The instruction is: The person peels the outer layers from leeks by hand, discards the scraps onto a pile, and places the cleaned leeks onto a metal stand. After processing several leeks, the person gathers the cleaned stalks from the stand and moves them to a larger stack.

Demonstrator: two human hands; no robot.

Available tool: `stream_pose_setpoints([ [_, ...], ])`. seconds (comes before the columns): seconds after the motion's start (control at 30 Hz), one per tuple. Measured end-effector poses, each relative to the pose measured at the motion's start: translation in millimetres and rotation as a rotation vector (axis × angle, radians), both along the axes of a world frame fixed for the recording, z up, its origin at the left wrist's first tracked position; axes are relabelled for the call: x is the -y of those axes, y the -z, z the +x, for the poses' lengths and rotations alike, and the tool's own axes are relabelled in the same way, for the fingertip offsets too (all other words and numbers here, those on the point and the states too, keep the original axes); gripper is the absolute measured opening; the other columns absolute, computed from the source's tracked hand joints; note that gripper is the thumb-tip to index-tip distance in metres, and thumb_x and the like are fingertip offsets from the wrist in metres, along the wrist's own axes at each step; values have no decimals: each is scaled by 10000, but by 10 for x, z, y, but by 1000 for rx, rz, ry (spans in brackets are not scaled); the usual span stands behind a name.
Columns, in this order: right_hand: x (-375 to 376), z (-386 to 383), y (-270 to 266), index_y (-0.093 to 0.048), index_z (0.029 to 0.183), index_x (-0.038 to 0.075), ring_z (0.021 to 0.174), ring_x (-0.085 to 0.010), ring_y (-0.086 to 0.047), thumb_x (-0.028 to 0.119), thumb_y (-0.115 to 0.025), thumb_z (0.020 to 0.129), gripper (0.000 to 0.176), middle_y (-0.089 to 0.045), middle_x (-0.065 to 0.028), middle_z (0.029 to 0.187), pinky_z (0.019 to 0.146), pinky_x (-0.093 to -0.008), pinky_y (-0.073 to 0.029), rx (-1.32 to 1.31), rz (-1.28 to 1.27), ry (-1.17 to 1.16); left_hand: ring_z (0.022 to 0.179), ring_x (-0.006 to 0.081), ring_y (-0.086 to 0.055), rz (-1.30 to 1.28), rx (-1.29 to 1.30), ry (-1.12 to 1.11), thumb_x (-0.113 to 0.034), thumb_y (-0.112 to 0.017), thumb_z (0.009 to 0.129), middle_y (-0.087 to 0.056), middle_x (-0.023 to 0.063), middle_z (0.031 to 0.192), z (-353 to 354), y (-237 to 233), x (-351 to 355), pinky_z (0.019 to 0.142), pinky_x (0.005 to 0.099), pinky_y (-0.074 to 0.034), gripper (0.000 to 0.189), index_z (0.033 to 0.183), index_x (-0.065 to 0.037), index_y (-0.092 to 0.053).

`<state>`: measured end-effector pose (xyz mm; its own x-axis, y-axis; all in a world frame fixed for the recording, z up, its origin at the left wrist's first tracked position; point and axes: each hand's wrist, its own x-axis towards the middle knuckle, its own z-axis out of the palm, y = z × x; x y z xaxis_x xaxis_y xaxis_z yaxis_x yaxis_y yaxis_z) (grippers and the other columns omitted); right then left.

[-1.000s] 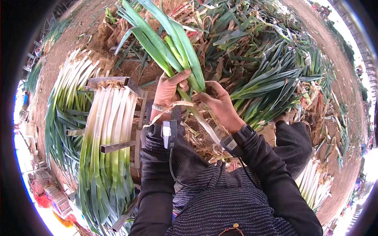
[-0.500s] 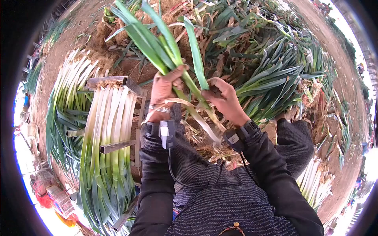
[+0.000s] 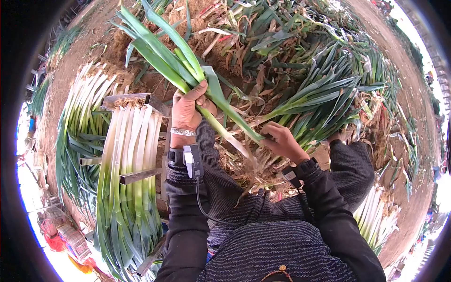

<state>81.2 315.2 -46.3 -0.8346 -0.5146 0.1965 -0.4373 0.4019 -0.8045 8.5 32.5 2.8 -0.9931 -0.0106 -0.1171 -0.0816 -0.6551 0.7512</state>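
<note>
My left hand (image 3: 188, 110) is closed around a green leek (image 3: 164, 58). Its leaves point up and to the far left, while the pale root end slants down toward my lap. One leaf (image 3: 232, 113) bends away from the stalk near my left fingers and runs down to the right. At that leaf's lower end, my right hand (image 3: 283, 142) is closed, pinching it between thumb and fingers. Both wrists wear dark straps with small devices.
Trimmed leeks (image 3: 129, 160) lie across a metal rack (image 3: 141, 175) at left, with more leeks (image 3: 84, 108) beyond it. A heap of untrimmed leeks (image 3: 324, 94) lies at right. Leaf scraps (image 3: 277, 33) cover the ground ahead. White leek stalks (image 3: 376, 216) sit by my right leg.
My right hand has moved down and right, drawing the leaf away from the leek. The leaf's free end, upright before, now points down. My left hand has shifted slightly left with the leek.
</note>
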Motion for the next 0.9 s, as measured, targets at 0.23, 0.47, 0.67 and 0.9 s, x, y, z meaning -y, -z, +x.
stream_pose_setpoints([
  [0.23, -1003, 546, 1074, -582, 857, 23, 834, -368, -583, 95, -655, 776, 131, -561, -164, 877, 707, -438, -482, 99, 433, 48, 517, 35, -437, 88, -50, -40, -21, -686, 843, -666, 105, 917, -39, -48, 162, 466, 186, -382, 274, 1105, -8, -606],
  [0.47, -2082, 1039, 1608, -675, 837, 77, 832, -384, -618, 91, -634, 699, 145, -645, -185, 851, 733, -449, -499, 383, 1121, 189, 499, -17, -384, 65, -107, -121, -73, -671, 872, -641, 60, 950, -58, -61, 417, 457, 126, -347, 295, 1153, -38, -587],
  [0.67, -1292, 303, 857, -627, 829, 58, 860, -396, -604, 77, -609, 730, 103, -614, -185, 845, 724, -469, -500, 243, 881, 222, 503, 10, -423, 81, -76, -103, -41, -681, 857, -646, 94, 934, -20, -95, 396, 459, 164, -365, 268, 1109, -24, -593],
  [0.9, -10, -761, -524, -573, 948, 17, 886, -314, -603, 70, -669, 768, 211, -586, -149, 953, 749, -391, -482, -291, 102, 290, 515, 20, -452, 65, -78, -62, -25, -676, 855, -647, 101, 952, -42, -83, 313, 464, 178, -388, 280, 1122, -18, -591],
])
